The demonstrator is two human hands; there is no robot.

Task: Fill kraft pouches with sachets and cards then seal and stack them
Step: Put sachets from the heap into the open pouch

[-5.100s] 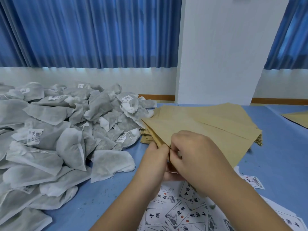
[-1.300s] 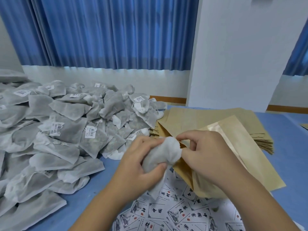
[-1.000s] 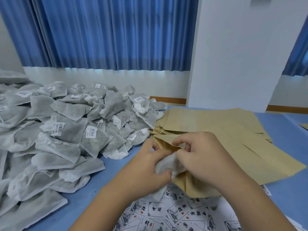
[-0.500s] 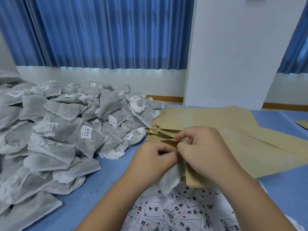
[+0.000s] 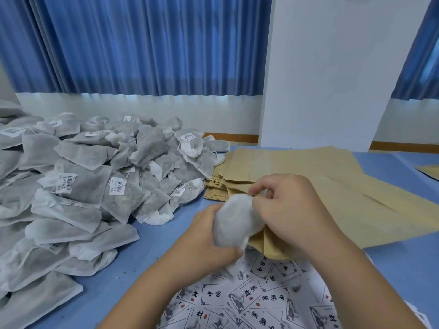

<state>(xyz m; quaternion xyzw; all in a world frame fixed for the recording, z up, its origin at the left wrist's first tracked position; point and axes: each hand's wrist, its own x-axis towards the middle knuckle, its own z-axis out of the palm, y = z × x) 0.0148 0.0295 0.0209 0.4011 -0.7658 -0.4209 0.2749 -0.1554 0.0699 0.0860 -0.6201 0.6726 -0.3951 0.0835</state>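
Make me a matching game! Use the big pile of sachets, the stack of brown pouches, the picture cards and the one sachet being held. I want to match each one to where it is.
Things
1. pile of sachets
2. stack of kraft pouches
3. printed cards
4. single sachet

Places
A. gripped by the left hand, next to the open pouch that the right hand pinches
B. nearest the person
C. on the left side of the table
D. beyond both hands

Pairs: 1-C, 2-D, 3-B, 4-A
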